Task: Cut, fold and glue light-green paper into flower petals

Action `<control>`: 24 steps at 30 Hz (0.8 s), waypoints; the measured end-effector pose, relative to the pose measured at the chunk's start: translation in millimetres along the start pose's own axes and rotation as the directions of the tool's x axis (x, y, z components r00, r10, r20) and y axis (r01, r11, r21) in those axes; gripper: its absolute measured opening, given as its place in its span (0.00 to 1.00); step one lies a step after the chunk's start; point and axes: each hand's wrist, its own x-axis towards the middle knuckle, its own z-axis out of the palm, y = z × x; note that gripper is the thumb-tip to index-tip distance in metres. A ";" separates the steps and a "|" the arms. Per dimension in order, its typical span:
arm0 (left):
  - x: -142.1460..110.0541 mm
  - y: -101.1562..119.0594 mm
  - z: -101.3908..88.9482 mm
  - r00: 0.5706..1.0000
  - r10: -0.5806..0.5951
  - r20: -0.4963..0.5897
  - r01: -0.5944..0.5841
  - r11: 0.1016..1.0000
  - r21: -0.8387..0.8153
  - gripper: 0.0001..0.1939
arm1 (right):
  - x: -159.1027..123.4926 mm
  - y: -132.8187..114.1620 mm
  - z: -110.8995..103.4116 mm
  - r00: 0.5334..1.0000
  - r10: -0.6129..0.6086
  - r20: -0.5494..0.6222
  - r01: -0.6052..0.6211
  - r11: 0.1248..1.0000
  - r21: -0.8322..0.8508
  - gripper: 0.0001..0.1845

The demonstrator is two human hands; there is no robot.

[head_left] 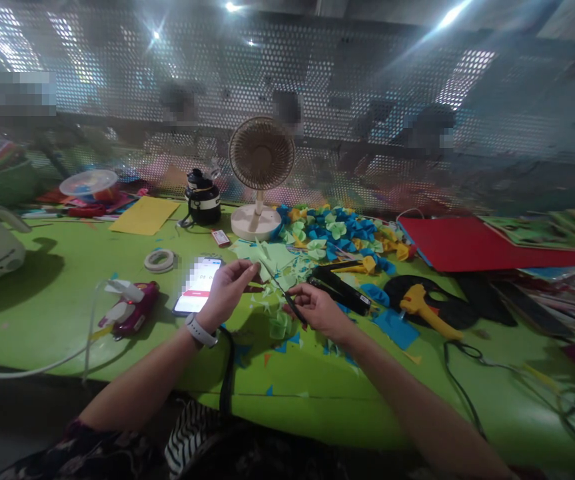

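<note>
My right hand is closed round the dark handles of a pair of scissors, whose blades point up and left. My left hand, wearing a pale watch, pinches a small piece of light green paper close to the scissor blades. Whether the blades touch this paper I cannot tell. Under and beyond both hands lie light green sheets and cut scraps. A light green paper flower sits on the table just below the scissors. To the right of my right hand is a long black object, perhaps a stapler.
A lit phone, a tape roll and a maroon power strip lie left. A fan stands behind, beside piled paper flowers. A yellow glue gun and red sheet lie right.
</note>
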 end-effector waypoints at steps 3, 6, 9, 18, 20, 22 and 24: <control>-0.4 -2.4 -0.1 1.000 -0.002 0.031 0.001 1.000 0.014 0.18 | 0.3 0.8 -0.4 1.000 0.003 0.008 -0.003 1.000 0.003 0.32; -0.7 -3.6 0.3 0.999 -0.008 0.033 0.008 1.000 0.014 0.18 | 0.3 1.1 -0.4 1.000 0.006 0.010 -0.006 1.000 0.007 0.32; -1.3 -2.8 1.3 0.999 -0.014 0.032 0.013 1.000 0.014 0.18 | -0.2 0.7 0.2 1.000 0.004 0.011 -0.004 1.000 -0.002 0.32; -2.1 -3.9 1.6 0.999 -0.016 0.033 0.015 0.999 0.030 0.18 | 0.7 3.0 0.0 0.999 -0.013 0.031 0.014 1.000 -0.010 0.31; -1.9 -4.0 1.5 0.999 -0.016 0.035 0.015 0.999 0.033 0.18 | 0.7 2.5 0.3 1.000 -0.016 0.027 0.016 1.000 -0.010 0.31; -1.9 -3.6 1.7 0.999 -0.018 0.039 0.016 0.999 0.034 0.18 | 0.6 2.2 0.6 1.000 -0.013 0.025 0.013 1.000 -0.015 0.31; -2.1 -3.1 2.1 0.999 -0.017 0.038 0.015 0.999 0.035 0.18 | 0.7 2.2 0.8 1.000 -0.009 0.027 0.010 1.000 -0.022 0.32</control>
